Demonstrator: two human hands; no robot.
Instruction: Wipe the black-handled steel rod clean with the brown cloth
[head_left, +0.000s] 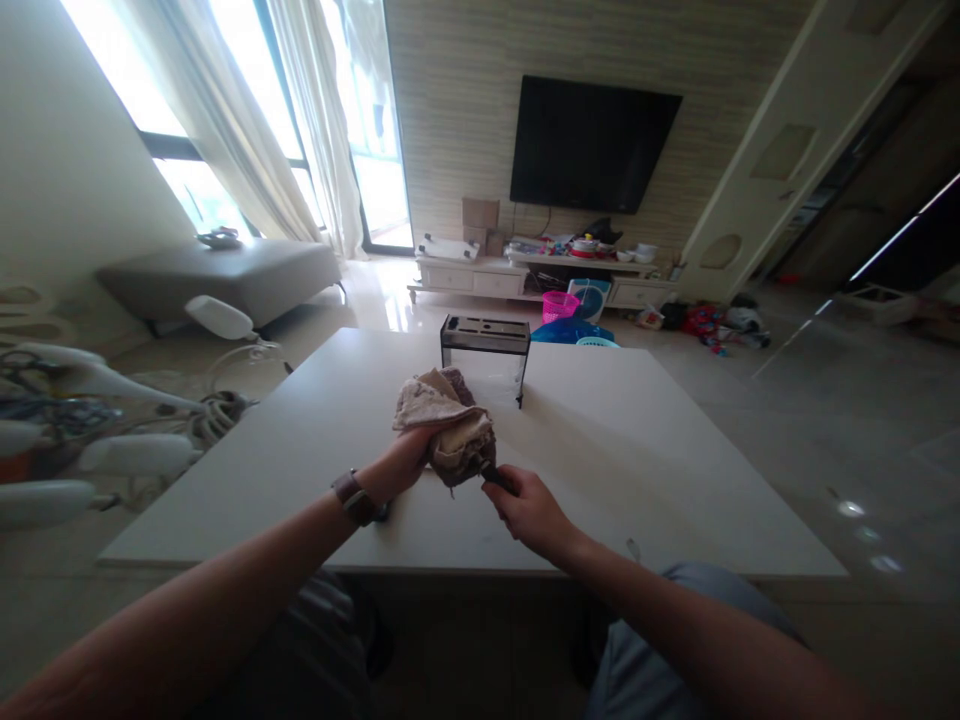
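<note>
A bunched beige and brown cloth [442, 415] is held above the white table [600, 450]. My left hand [409, 460] is closed on it from the left and below, with part of the fingers hidden by the folds. My right hand [529, 505] pinches a dark, narrow piece at the cloth's lower right; whether it is a corner of the cloth or a separate handle cannot be made out. Just behind the cloth stands a clear box with a dark top frame [486, 335], upright on the table.
A small dark object [382, 512] lies near my left wrist, and a small clear item [634, 548] by the front edge. Beyond the table are a blue tub [562, 331], a pink basket [560, 305] and a low cabinet [469, 280]. White lamp-like parts [139, 455] stand at left.
</note>
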